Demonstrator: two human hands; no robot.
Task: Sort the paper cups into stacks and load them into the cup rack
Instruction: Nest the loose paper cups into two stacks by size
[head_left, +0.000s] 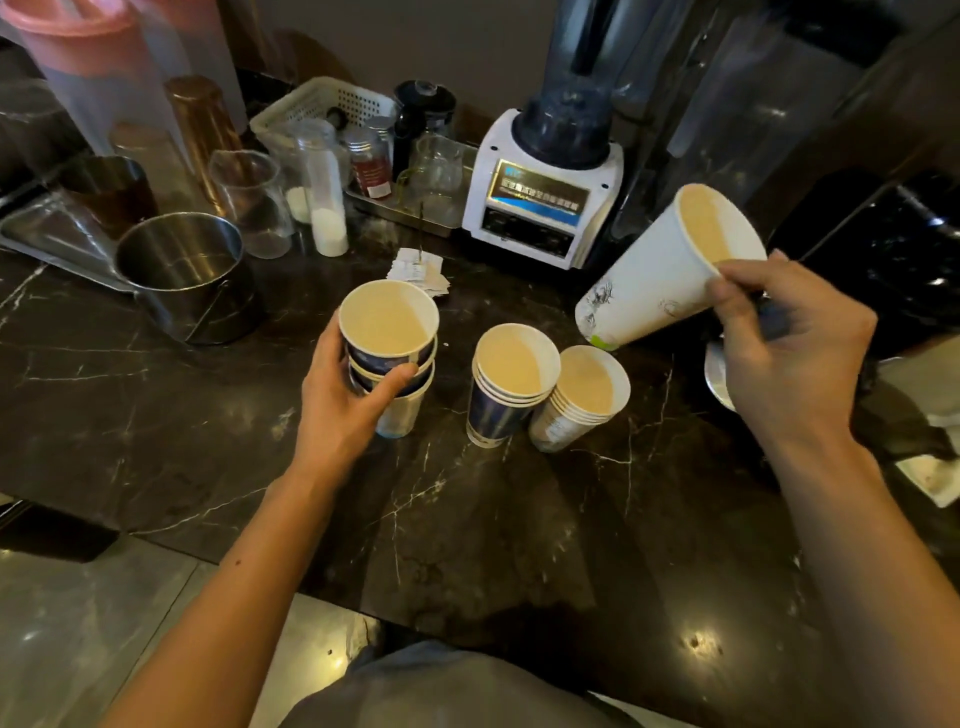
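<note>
A person's two bare forearms reach in from the bottom of the frame over a dark marble counter (156, 395). The upper left is blurred: tall plastic tumblers (104, 67) and glasses run out of the frame and are hard to tell apart. The upper right is dark and cut off, and no cup rack can be made out anywhere. At centre left, the left hand (343, 410) grasps a short stack (389, 358) of dark blue paper cups, thumb across the front and fingers hidden behind; the stack's white base stands on the counter. At centre right, the right hand (779, 343) pinches the rim of a tall white cup (660, 275), held in the air and tilted, mouth toward the upper right, base pointing down-left. Its grey markings are too small to read. Between the hands stand two loose stacks just beside each other: a blue stack (506, 384) and a white stack (582, 397) leaning right. Behind them sits a white blender (540, 192); the writing on its blue panel is blurred and unreadable. A steel pail (187, 275) stands at left.
</note>
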